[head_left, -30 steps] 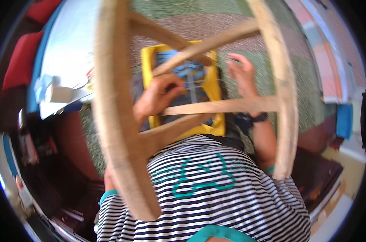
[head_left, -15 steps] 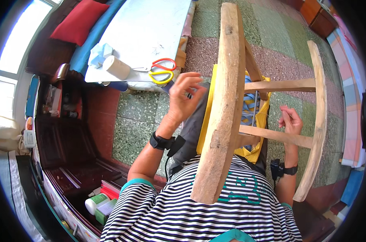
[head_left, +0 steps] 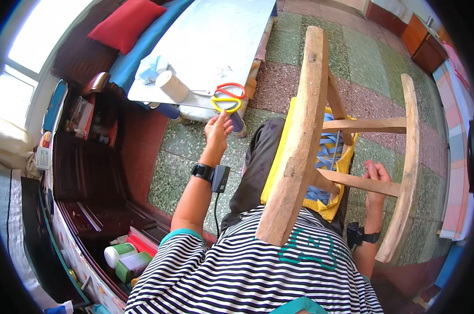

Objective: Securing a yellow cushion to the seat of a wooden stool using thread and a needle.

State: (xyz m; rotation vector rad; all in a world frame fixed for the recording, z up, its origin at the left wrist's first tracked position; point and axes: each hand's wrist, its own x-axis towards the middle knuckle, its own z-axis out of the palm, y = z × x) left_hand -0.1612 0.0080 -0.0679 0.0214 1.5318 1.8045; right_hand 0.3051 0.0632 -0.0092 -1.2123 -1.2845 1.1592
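A wooden stool frame (head_left: pixel 297 131) lies upturned across my lap, its legs and rungs pointing up. Blue woven strips (head_left: pixel 326 152) cross inside it over yellow cloth (head_left: pixel 278 152), and a thin grey rod runs among them. My left hand (head_left: pixel 217 135) reaches the table corner, its fingers bent but apart, fingertips at the yellow loop of the scissors (head_left: pixel 228 98), which rest on the table. Whether they touch the loop is unclear. My right hand (head_left: pixel 377 178) is beyond the near rung on the right, fingers curled together; whatever they pinch is hidden.
On the white-topped table (head_left: pixel 205 36) stand a cream roll (head_left: pixel 171 86) and crumpled pale-blue paper (head_left: pixel 152 68). A dark wooden bench with a red cushion (head_left: pixel 127 25) runs along the left. Bottles and boxes (head_left: pixel 126 256) sit at lower left; a checked cloth (head_left: pixel 456 157) hangs at right.
My left hand has moved from beside the stool out to the scissors' yellow loop. The stool's far end has dipped slightly in view. My right hand stays near the rung.
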